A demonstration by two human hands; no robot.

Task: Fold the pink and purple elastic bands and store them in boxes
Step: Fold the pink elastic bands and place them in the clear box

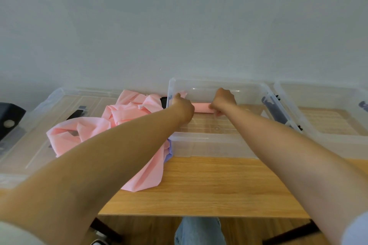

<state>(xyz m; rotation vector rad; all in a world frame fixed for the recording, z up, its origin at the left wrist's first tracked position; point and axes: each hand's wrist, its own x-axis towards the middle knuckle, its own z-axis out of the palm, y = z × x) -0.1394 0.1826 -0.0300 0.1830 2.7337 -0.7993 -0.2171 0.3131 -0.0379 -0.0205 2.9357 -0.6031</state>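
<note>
Inside the middle box, both hands grip a folded pink band: left hand and right hand curl round its ends. Loose pink bands lie on the counter.

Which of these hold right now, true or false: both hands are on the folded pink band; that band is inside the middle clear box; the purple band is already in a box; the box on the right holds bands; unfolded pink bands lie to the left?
1. Both hands hold the folded pink band. True: the left hand and right hand grip its two ends.
2. The band is inside the middle clear box. True.
3. The purple band is stored in a box. False: it peeks out on the table, under the pink pile.
4. The right box holds bands. False: none show inside.
5. Unfolded pink bands lie left of the middle box. True.
</note>
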